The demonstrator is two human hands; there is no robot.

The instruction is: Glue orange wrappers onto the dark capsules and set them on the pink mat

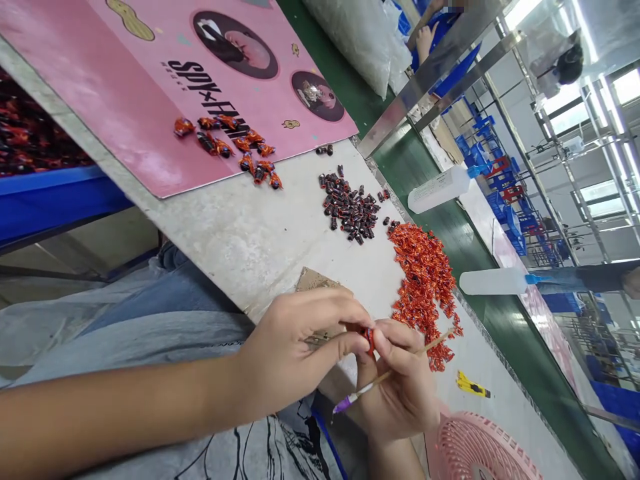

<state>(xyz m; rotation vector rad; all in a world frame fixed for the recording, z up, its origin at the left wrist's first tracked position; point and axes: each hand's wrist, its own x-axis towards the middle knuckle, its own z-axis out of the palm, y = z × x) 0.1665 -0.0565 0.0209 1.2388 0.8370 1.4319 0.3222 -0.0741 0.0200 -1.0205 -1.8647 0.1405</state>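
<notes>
My left hand and my right hand meet over the near edge of the grey worktable. Both pinch one small red and black part between thumb and fingertips. My right hand also carries a thin wooden stick with a purple tip, lying across its fingers. Just beyond my hands lies a heap of red parts. Farther off is a pile of small dark cylinders.
A pink printed board holds several finished red pieces. A pink fan grille sits lower right, a yellow clip near it. Two white bottles lie on the green belt. A blue bin stands at left.
</notes>
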